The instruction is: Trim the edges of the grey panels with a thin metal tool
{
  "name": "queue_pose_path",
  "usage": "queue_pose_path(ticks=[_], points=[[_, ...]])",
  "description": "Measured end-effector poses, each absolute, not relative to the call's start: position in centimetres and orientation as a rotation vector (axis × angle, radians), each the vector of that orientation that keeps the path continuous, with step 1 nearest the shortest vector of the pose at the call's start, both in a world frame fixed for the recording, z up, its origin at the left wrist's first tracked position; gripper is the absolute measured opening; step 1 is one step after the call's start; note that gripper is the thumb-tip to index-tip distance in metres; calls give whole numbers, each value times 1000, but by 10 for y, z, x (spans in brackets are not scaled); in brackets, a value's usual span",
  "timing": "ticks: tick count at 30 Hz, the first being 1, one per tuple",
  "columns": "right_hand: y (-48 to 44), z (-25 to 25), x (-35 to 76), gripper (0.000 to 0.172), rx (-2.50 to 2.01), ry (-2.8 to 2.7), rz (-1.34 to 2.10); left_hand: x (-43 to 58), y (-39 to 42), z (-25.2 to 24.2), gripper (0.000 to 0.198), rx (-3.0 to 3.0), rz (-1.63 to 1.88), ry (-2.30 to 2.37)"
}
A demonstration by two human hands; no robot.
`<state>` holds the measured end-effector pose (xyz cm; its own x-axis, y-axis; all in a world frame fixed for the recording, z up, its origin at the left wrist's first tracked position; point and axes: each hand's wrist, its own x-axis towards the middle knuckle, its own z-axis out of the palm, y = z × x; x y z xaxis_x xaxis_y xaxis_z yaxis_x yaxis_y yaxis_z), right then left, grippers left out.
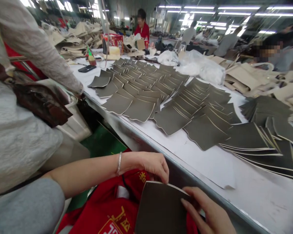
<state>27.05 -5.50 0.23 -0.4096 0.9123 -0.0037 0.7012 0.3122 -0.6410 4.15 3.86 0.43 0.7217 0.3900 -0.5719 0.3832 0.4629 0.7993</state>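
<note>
A dark grey leather-like panel (161, 208) with a pale cut edge is tilted up over my lap at the table's front edge. My right hand (205, 208) pinches its right side, thumb on the dark face and fingers behind the top edge. At the top left edge is my left hand (152, 165), its fingers curled down onto the panel and the fingertips partly hidden behind it. A red cloth (100, 208) with yellow lettering covers my lap under the panel.
Rows of overlapping dark panels (141, 105) lie across the white table (207, 169), with more stacks (256, 139) on the right. Clear plastic bags (200, 66), a phone (87, 68) and beige bag pieces (249, 76) lie behind. A person (21, 120) stands close on the left.
</note>
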Motion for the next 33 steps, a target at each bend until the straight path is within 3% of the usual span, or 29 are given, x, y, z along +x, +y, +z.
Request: queue_pose_path(ticks=[3, 5, 14, 23, 33], points=[[-52, 1, 259, 23, -1246, -2340, 216, 42, 37, 0, 8, 1089, -9, 797], [-52, -1, 249, 19, -1163, -2376, 66, 43, 37, -1, 6, 1099, -7, 800], [-55, -12, 235, 12, -1140, -2407, 0, 44, 28, -3, 3, 1088, 44, 816], [-58, -15, 230, 5, -1050, -2478, 6, 39, 11, -3, 4, 1503, 62, 894], [-52, -17, 233, 8, -1005, -2473, 78, 39, 12, -15, 4, 1460, 89, 840]])
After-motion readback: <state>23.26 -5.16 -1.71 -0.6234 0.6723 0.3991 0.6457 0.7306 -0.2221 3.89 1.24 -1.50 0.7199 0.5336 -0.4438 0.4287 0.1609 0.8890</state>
